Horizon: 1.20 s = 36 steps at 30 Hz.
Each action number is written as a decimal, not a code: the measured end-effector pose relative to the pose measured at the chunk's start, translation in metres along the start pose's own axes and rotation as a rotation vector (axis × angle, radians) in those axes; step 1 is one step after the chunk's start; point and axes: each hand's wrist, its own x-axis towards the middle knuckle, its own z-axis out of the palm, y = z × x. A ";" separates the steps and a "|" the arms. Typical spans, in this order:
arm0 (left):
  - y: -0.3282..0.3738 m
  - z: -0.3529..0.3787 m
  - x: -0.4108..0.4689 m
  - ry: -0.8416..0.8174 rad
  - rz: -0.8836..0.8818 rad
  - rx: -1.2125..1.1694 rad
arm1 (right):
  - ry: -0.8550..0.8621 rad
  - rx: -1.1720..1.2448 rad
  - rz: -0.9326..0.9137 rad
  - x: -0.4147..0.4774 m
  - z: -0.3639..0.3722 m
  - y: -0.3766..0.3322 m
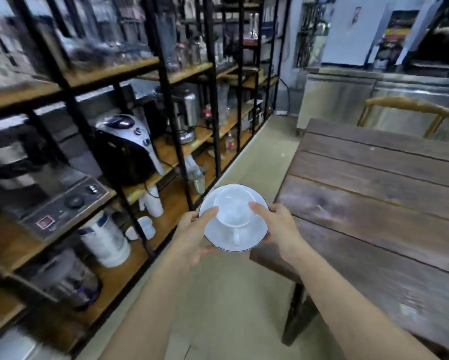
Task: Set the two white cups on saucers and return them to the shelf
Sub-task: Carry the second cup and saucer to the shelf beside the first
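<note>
head view: white cup (234,209) sits on saucer (254,233) carried mid-air between shelf (150,183) and tabletop (374,193), left hand (195,236) and right hand (278,224) both closed on saucer edges, thumbs touching the cup

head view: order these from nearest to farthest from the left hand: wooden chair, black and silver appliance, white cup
1. white cup, on the saucer held by the left hand
2. black and silver appliance, on the shelf to the left
3. wooden chair, far right, behind the table
</note>
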 end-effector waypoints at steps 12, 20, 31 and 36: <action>0.027 -0.301 -0.123 0.595 0.138 -0.175 | -0.504 -0.197 -0.042 -0.083 0.324 0.016; 0.038 -0.422 -0.164 0.842 0.175 -0.298 | -0.759 -0.346 -0.131 -0.111 0.479 0.024; 0.086 -0.571 -0.130 1.008 0.238 -0.379 | -0.957 -0.387 -0.185 -0.097 0.661 0.012; 0.109 -0.628 -0.113 1.052 0.245 -0.389 | -0.960 -0.367 -0.142 -0.090 0.728 0.003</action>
